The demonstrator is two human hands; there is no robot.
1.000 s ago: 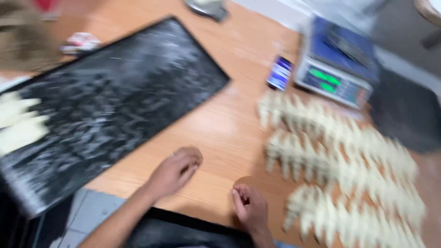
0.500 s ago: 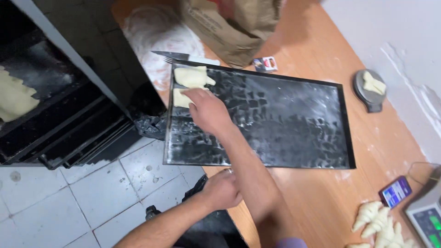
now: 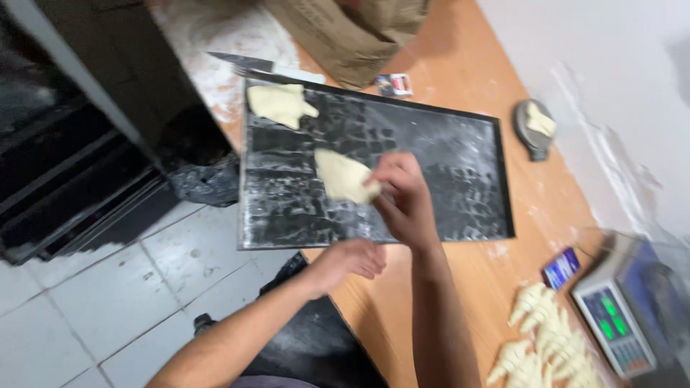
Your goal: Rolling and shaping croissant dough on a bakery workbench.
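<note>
Dough piece, pinched in the right hand over the floured black baking tray, seems best laid flat beside the first piece, while the loosely curled, empty left hand steadies the counter edge.

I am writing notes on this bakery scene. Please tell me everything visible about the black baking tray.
The black baking tray is a large, flat rectangle with a low raised rim, apparently metal, dusted with white flour in patches. It lies on the wooden table, its near left corner hanging over the edge. One pale dough piece rests at its far left corner. The right hand holds a second dough piece above it.
</note>
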